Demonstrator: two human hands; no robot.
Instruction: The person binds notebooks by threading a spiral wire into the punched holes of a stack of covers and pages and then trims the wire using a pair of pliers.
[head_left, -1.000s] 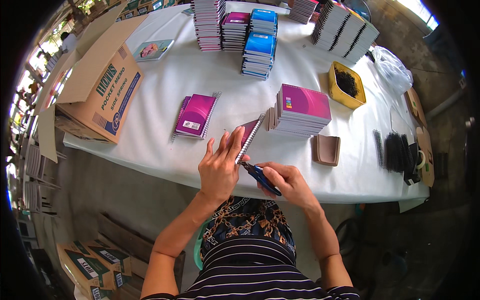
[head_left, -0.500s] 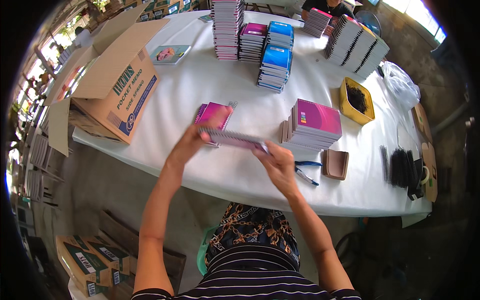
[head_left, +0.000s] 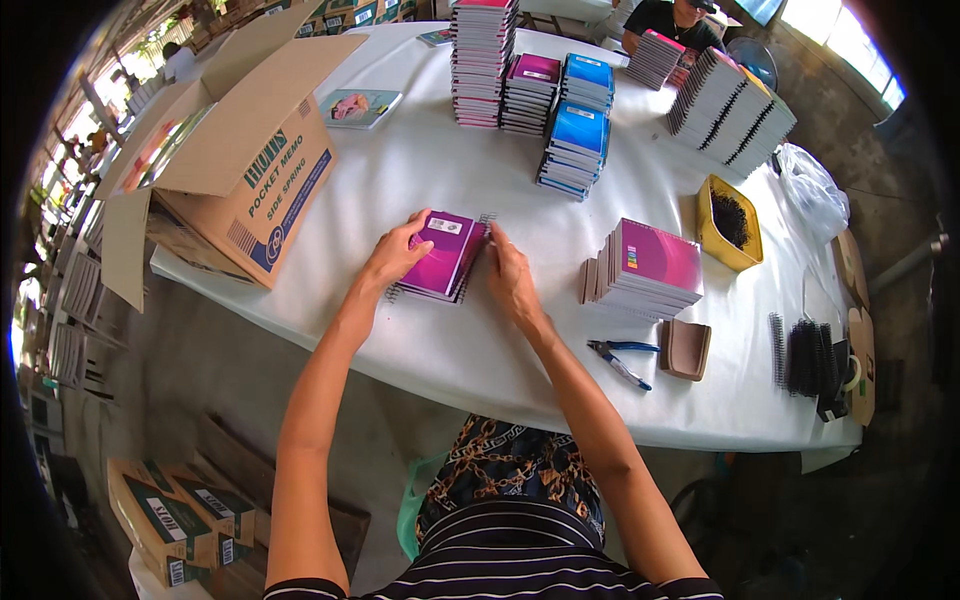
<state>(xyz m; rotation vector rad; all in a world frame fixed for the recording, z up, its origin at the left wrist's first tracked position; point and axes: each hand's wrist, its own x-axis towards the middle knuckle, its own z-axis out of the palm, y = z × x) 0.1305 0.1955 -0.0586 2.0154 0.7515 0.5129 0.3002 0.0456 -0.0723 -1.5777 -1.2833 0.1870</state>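
Across the white-draped table [head_left: 470, 352], left of a taller notebook pile [head_left: 652, 258], a low purple notebook stack [head_left: 436, 270] lies between the left hand [head_left: 396, 252], gripping its edge, and the right hand [head_left: 510, 277], extended beside coils [head_left: 488, 217] that could snag, skewing everything under uneven pressure.

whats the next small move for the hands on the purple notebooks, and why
I'd probably nudge the top notebook square with those beneath: the left hand is on its cover, the right hand is by its right edge, and a coil sticks out past its upper right corner.
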